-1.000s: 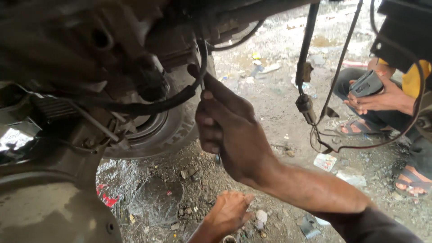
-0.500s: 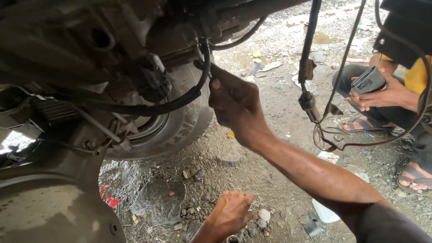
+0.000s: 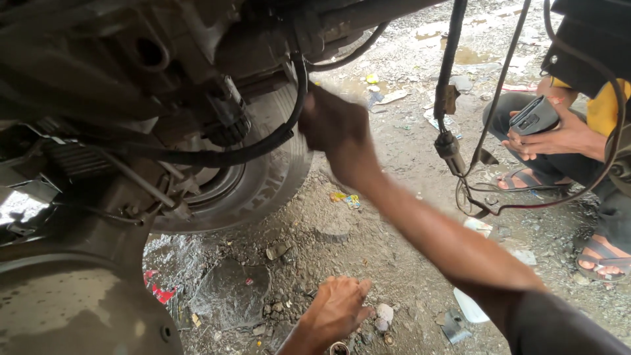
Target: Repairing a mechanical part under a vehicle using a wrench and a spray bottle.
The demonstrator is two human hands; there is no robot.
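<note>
My right hand [image 3: 335, 125] reaches up under the vehicle, its fingers curled on a thick black hose [image 3: 256, 148] that loops down in front of the tyre [image 3: 269, 184]. The hand is motion-blurred, so the grip is hard to see. My left hand [image 3: 335, 309] rests palm down on the gravel at the bottom, fingers apart, holding nothing. A small round metal part [image 3: 338, 347] lies just below that hand, and a pale stone [image 3: 383, 314] lies to its right.
Greasy engine and frame parts [image 3: 151, 79] fill the upper left, above a grey curved metal panel [image 3: 72, 309]. Black cables with a connector [image 3: 449, 144] hang at centre right. Another person sits at the right holding a dark device [image 3: 534, 115], sandalled feet [image 3: 601, 253] on the ground.
My right hand has moved up and right along the hose and is now blurred. My left hand has stayed on the ground. The view has shifted a little.
</note>
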